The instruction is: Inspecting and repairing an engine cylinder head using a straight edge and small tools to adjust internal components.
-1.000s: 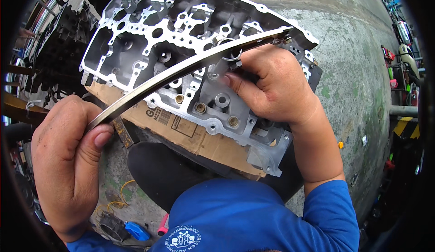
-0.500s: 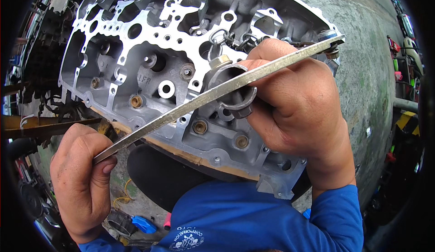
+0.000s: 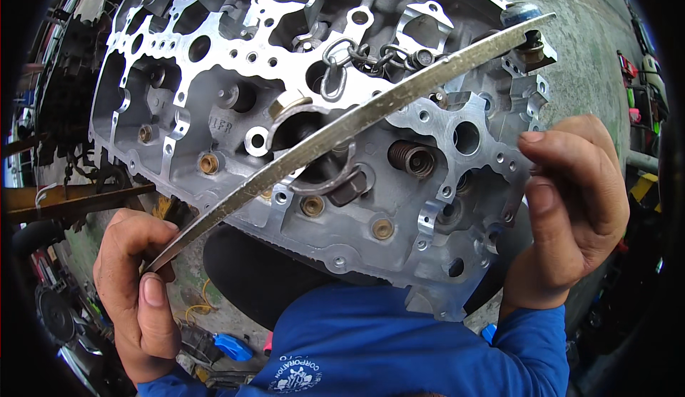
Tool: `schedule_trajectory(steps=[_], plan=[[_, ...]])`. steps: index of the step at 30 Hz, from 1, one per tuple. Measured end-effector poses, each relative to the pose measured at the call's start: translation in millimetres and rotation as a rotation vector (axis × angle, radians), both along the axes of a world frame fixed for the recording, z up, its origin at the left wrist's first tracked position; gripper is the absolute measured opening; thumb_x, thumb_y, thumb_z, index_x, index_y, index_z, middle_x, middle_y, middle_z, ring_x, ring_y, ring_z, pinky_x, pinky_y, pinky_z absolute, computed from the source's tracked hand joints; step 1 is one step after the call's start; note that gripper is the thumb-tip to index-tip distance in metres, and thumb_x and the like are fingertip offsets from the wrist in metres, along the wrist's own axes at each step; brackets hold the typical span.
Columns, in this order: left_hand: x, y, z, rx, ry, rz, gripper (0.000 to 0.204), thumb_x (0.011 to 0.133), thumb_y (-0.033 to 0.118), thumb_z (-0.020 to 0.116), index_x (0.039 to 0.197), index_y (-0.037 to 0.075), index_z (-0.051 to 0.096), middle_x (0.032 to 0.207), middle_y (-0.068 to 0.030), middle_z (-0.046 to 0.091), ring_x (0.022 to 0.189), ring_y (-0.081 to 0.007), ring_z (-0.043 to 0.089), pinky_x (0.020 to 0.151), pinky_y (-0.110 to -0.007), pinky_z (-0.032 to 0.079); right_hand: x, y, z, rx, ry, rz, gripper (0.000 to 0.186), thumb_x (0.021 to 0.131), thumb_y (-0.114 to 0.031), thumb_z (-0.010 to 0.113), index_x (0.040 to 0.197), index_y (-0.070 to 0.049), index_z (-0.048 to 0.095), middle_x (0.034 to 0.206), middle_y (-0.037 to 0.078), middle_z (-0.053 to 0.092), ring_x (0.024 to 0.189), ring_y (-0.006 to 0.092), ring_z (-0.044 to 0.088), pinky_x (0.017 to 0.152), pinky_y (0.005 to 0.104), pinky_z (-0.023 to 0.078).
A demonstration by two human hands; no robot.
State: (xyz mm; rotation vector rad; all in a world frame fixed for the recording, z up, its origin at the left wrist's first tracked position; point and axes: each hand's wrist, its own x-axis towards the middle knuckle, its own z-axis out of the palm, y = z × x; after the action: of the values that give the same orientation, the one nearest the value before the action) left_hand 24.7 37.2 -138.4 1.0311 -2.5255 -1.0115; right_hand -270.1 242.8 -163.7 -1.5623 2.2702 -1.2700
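Observation:
My left hand [image 3: 139,290] grips the lower end of a long flat metal bar [image 3: 242,198], which lies diagonally over an aluminium engine cylinder head [image 3: 228,65]. Under the bar's middle is a cut-out metal cup with a bolt head [image 3: 349,191]. A short chain [image 3: 332,76] hangs over the head's upper middle, and the bar's far end meets bolt hardware [image 3: 531,47] at upper right. My right hand [image 3: 571,211] is beside the head's right side, off the bar, fingers bent but apart and empty. A coil spring [image 3: 410,158] shows in the head, right of the cup.
A dark engine part [image 3: 64,76] stands at far left above a rusty metal beam [image 3: 85,200]. My knees and blue shirt are below the head. A blue object [image 3: 232,345] and a yellow hose lie on the concrete floor [image 3: 585,54]. Assorted equipment lines the far right.
My right hand has released the metal cup and moved right. My left hand and the bar's near end have moved down, the cup left; more of the chain and a spring now show.

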Motion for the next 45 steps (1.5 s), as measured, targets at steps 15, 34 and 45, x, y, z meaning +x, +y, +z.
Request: schedule_trajectory(steps=[15, 34, 45], plan=[[35, -13, -25, -0.129, -0.027, -0.043, 0.08, 0.102, 0.063, 0.05, 0.147, -0.003, 0.051, 0.111, -0.0077, 0.058, 0.075, -0.0089, 0.044, 0.071, -0.024, 0.035, -99, 287, -195, -0.147, -0.704, -1.119, 0.026, 0.096, -0.007, 0.053, 0.119, -0.004, 0.066, 0.083, -0.001, 0.064, 0.061, 0.0043, 0.049, 0.051, 0.0211, 0.035], [46, -66, -23, -0.207, -0.166, -0.061, 0.057, 0.102, 0.013, 0.061, 0.156, 0.005, 0.045, 0.085, 0.006, 0.045, 0.07, -0.0026, 0.037, 0.063, -0.018, 0.029, 24, 312, -477, 0.897, -0.855, -1.217, 0.042, 0.09, -0.044, 0.076, 0.115, -0.012, 0.07, 0.117, 0.016, 0.074, 0.112, 0.0353, 0.069, 0.092, 0.0475, 0.055], [16, -26, -19, -0.339, -0.2, -0.157, 0.063, 0.098, 0.057, 0.06, 0.124, -0.001, 0.07, 0.125, -0.0141, 0.066, 0.111, -0.0289, 0.061, 0.101, -0.038, 0.044, -52, 163, -522, 0.788, -0.505, -0.818, 0.028, 0.097, -0.021, 0.056, 0.112, -0.005, 0.073, 0.118, 0.024, 0.072, 0.11, 0.0422, 0.07, 0.095, 0.052, 0.056]])
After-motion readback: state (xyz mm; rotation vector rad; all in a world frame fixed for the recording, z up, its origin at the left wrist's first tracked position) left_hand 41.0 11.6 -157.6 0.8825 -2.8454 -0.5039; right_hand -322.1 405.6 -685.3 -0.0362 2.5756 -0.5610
